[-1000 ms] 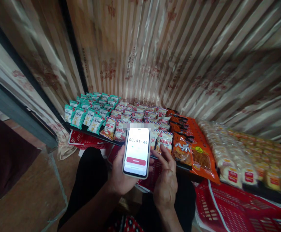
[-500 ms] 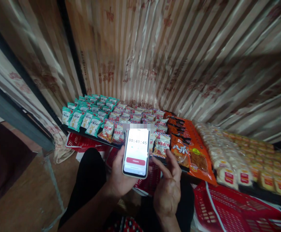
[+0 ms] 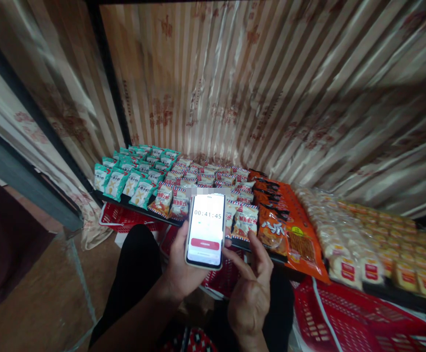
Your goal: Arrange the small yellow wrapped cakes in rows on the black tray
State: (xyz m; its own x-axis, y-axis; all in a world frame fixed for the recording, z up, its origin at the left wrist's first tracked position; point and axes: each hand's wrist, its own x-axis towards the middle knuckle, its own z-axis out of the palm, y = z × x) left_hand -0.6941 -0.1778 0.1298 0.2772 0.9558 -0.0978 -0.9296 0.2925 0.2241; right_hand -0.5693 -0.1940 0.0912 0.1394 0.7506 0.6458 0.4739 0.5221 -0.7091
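A smartphone (image 3: 205, 230) is held upright in my left hand (image 3: 179, 274), its lit screen facing me with a timer reading 00:41:45 and a red button below. My right hand (image 3: 251, 293) is just right of the phone, index finger stretched toward its lower right edge and the other fingers partly bent; nothing shows in it. Whether that fingertip touches the phone I cannot tell. Behind the phone, white snack bags with red print (image 3: 245, 220) stand in rows, partly hidden by it. Teal snack bags (image 3: 139, 190) fill the left end of the shelf.
Orange snack packs (image 3: 302, 244), clear-wrapped white packs (image 3: 345, 264) and yellowish packs (image 3: 405, 274) continue along the black shelf to the right. Red plastic baskets (image 3: 367, 313) sit beneath it. A striped curtain (image 3: 198, 88) hangs behind, and a dark post (image 3: 110, 73) rises at the left.
My right hand has moved slightly left, its index finger closer to the phone's lower edge. The phone stays in my left hand with the same timer reading.
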